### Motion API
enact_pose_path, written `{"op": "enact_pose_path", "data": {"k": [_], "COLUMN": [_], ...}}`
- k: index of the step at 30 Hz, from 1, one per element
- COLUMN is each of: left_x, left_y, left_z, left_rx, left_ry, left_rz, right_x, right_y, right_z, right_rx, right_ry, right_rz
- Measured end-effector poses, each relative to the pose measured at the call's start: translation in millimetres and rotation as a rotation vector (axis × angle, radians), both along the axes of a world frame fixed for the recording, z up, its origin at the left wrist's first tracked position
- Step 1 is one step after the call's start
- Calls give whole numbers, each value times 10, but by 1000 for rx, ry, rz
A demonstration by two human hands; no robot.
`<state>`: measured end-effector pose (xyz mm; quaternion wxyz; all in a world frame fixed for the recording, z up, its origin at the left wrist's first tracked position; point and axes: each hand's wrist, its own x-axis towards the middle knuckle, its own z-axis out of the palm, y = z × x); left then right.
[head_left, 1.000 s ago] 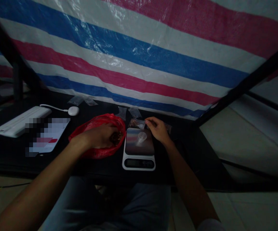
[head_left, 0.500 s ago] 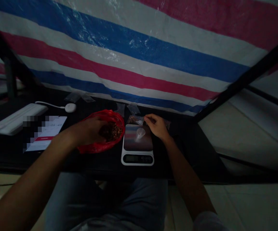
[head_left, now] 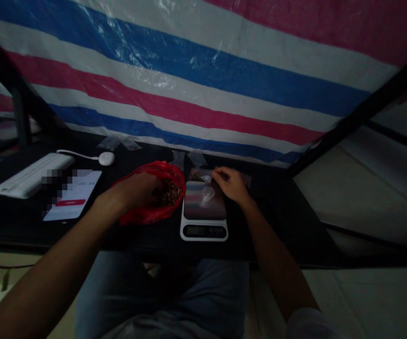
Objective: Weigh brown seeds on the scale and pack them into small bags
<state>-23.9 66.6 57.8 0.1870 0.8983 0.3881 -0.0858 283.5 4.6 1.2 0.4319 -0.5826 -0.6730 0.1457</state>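
Note:
My left hand (head_left: 141,188) reaches into a red plastic bag (head_left: 147,215) that holds many small brown pieces (head_left: 171,193), perhaps seeds or nuts. Its fingers are hidden down among them. Right of the bag stands a white kitchen scale (head_left: 204,231) with a shiny metal plate. On that plate sits a small clear cup (head_left: 208,193). At the scale's far right corner is my right hand (head_left: 232,183), thumb and forefinger pinched at the edge of a small clear plastic bag (head_left: 201,175) with brown contents behind the scale.
A phone (head_left: 72,195), a long white device (head_left: 35,175) and a round white piece on a cable (head_left: 106,158) lie at the left. Small clear bags (head_left: 196,158) lie along the back, before a striped plastic sheet (head_left: 189,99). The black table's front edge is near my legs.
The whole view has shifted slightly, with things now a little farther right. My left hand seems a bit deeper in the red bag. My right hand keeps its place by the scale.

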Motion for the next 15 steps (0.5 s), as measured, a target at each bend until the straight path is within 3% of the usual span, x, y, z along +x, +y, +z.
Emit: {"op": "enact_pose_path", "data": {"k": [8, 15], "left_x": [74, 258], "left_y": [-9, 63], "left_z": [288, 298], "left_rx": [0, 21], "left_ry": [-7, -48], "left_rz": [-48, -103], "right_x": [19, 34], "right_y": [4, -8], "right_z": [-3, 12], "right_rx": [47, 51], "right_ry": [-7, -19], "right_rz": [-4, -6]}}
